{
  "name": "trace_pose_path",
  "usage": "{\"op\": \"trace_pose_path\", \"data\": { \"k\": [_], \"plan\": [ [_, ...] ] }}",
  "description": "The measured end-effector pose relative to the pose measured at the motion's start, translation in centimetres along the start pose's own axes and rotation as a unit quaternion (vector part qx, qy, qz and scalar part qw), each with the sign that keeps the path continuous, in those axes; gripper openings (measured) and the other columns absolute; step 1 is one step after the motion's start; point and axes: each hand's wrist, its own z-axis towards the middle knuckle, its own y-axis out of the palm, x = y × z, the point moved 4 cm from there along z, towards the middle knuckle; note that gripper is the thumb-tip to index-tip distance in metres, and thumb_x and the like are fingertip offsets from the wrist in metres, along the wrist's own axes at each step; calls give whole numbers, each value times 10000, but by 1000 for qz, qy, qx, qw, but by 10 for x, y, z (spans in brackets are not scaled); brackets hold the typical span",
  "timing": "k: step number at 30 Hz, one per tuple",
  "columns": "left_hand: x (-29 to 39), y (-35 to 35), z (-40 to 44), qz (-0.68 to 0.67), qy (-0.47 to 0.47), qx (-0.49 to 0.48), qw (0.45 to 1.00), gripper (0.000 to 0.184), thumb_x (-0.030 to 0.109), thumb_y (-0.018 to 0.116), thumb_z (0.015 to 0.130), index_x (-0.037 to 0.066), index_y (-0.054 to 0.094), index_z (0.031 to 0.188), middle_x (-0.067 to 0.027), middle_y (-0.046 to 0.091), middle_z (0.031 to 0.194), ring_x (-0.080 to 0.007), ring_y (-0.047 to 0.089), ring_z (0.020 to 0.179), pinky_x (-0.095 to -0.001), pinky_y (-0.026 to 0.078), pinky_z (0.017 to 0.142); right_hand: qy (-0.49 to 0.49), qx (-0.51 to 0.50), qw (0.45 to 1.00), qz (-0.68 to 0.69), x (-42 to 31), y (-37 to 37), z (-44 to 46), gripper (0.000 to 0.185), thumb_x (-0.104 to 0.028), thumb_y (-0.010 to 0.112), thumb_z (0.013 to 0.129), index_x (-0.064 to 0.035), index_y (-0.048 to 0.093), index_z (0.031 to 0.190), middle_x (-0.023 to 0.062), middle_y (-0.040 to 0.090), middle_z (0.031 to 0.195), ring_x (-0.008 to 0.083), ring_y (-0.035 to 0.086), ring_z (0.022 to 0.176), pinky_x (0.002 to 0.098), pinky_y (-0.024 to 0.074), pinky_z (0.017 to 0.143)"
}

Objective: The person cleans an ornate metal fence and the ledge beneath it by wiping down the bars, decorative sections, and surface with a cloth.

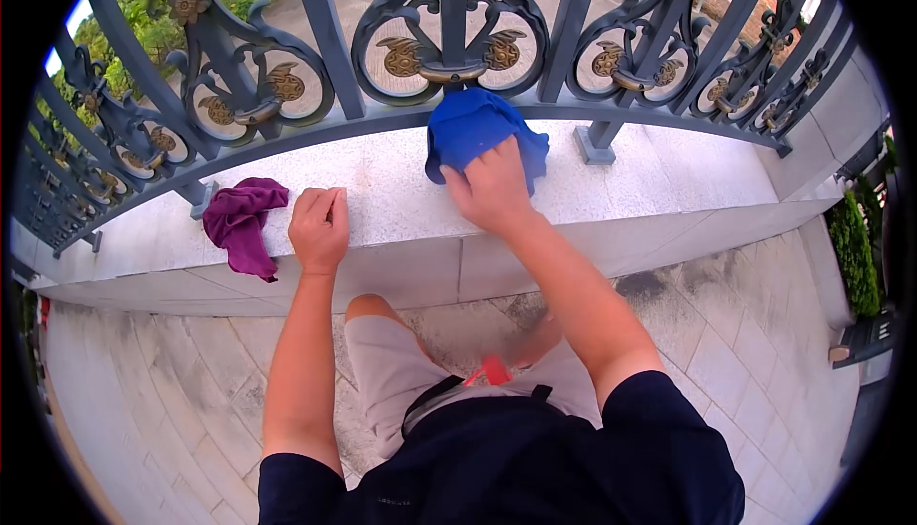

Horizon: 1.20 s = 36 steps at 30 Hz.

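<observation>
My right hand [494, 186] grips a blue cloth [473, 128], its fingers sunk into the folds. The cloth is bunched against the bottom rail of the metal fence [392, 116] and drapes down onto the pale stone ledge [382, 167]. My left hand [319, 227] is curled into a fist at the front of the ledge, and no object shows in it. Just left of that fist, a crumpled purple cloth [242, 222] lies on the ledge, one end hanging over the front edge.
Dark grey bars and scrolls with bronze-coloured ornaments [402, 58] rise along the back. A short fence foot [595, 146] stands on the ledge to the right. Below is a tiled pavement [172, 382]. Shrubs [853, 248] grow at the far right.
</observation>
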Motion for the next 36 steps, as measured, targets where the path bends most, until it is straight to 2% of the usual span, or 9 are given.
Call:
{"op": "trace_pose_path", "data": {
  "k": [4,8,12,19,22,23,26,32,36],
  "plan": [
    [2,-2,1,4,0,-2,1000,34,95,798,940,62,804,934,-59,695,875,-251,671,769,-366,544,681,19,70,996,-47,0,-14,34,428,-152,804,895,-12,722,1291,221,690,1318,493,595,1249,573,438,1108],
    [2,1,-1,8,0,3,1000,23,91,797,935,69,804,934,-57,694,871,-250,673,782,-367,548,692,61,102,987,-106,-13,40,34,458,-112,760,870,1,718,1311,231,686,1313,495,592,1249,632,411,1128],
    [4,-3,2,-1,-5,-4,1000,21,94,798,931,74,803,935,-51,694,873,-252,677,801,-367,553,705,-6,-56,991,-124,-26,96,33,458,-75,720,837,0,722,1289,250,664,1349,485,572,1311,615,376,1195],
    [2,-3,2,1,-15,-7,1000,27,100,795,927,78,796,911,-45,698,874,-258,683,810,-369,557,710,-74,-36,987,-140,-12,55,32,428,-115,775,824,-48,735,1244,181,690,1305,399,620,1260,542,429,1149],
    [3,-3,3,3,-13,-4,1000,29,99,797,924,76,794,906,-48,700,877,-260,685,808,-372,558,708,-22,-36,998,-51,-32,30,54,352,-154,785,876,28,751,1177,237,711,1210,420,645,1131,512,459,1059],
    [4,-4,3,2,-13,-5,1000,29,99,797,923,76,794,907,-49,701,877,-261,685,807,-373,558,708,23,-14,998,-54,-32,31,57,375,-199,836,870,65,741,1121,237,697,1120,421,635,1039,527,460,987],
    [3,-4,3,-3,-14,-2,1000,31,100,798,922,74,793,907,-53,700,875,-263,686,803,-376,556,705,-70,165,980,-80,-50,14,105,390,-253,817,910,71,736,1110,250,689,1096,444,629,1031,558,448,993],
    [5,-4,3,-1,-12,2,1000,31,99,796,925,72,793,910,-56,702,881,-265,686,802,-377,554,701,-49,4,995,-92,-51,84,105,640,-421,779,948,49,661,1366,268,629,1406,478,555,1327,612,352,1212],
    [6,-7,3,-9,-11,0,1000,27,98,791,929,73,794,919,-55,699,879,-265,685,806,-377,553,700,-83,-67,985,-134,-44,85,63,559,-338,772,945,22,669,1360,240,657,1383,455,582,1315,600,366,1207]
  ]
}}
